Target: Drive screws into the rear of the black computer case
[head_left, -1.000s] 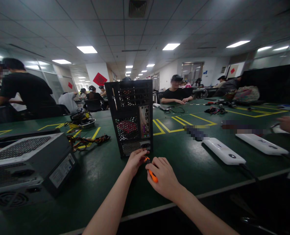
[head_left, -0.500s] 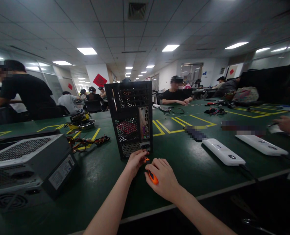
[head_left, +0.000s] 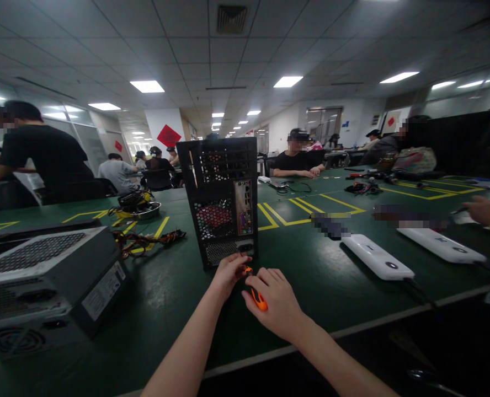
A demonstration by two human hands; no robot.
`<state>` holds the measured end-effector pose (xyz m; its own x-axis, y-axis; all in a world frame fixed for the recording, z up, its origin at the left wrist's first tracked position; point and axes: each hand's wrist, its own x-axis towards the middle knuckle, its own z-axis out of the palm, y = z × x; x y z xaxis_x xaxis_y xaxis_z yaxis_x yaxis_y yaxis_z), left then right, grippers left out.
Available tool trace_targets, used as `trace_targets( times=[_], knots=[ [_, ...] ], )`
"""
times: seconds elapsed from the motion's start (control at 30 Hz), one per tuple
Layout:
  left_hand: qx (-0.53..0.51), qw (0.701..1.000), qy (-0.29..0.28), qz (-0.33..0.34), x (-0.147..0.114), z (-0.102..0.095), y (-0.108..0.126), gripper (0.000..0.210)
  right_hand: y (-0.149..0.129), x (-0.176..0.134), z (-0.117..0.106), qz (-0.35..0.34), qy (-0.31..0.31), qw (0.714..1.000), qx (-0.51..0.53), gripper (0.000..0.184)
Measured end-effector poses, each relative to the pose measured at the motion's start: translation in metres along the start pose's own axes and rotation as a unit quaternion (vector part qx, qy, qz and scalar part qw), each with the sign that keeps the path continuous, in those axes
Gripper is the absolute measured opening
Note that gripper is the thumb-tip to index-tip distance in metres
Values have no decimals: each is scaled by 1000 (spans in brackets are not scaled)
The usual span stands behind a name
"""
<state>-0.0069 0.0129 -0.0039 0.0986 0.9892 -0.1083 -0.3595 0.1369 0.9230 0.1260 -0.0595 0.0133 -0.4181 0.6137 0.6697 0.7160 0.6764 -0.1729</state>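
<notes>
A black computer case (head_left: 224,201) stands upright on the green table, with its rear ports and vent holes facing me. My right hand (head_left: 276,303) is closed around the orange and black handle of a screwdriver (head_left: 260,299). The tool points up and away, toward the lower rear of the case. At the front of the screwdriver, the fingers of my left hand (head_left: 230,273) are pinched together, close to the case's bottom right corner. Those fingers cover the shaft and tip, so contact with a screw cannot be seen.
Left of me lies a grey power supply (head_left: 100,275), with bundled cables (head_left: 154,238) behind it. White power banks (head_left: 377,256) rest on the right. Another person's hand (head_left: 487,212) reaches in at the far right. Across the table sits a person in black (head_left: 297,160).
The screwdriver handle has turned slightly in my right hand, whose fingers have shifted a little on it. My left hand and the case stay in place.
</notes>
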Motion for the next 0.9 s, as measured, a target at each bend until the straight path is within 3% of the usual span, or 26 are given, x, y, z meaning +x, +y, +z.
trace_targets(
  times=[0.13,0.43,0.6,0.9],
  knots=[
    [-4,1000,-7,-2,0,-1,0,26,1,-1,3,24,11,999,29,20],
    [-2,1000,6,-6,0,1,1,25,-1,0,-2,-11,-9,1000,-16,11],
    [-6,1000,-1,0,0,1,0,24,0,0,2,17,1,1000,15,20],
    [3,1000,3,-5,1,0,-1,23,0,-1,1,-3,5,1000,-22,11]
  ],
)
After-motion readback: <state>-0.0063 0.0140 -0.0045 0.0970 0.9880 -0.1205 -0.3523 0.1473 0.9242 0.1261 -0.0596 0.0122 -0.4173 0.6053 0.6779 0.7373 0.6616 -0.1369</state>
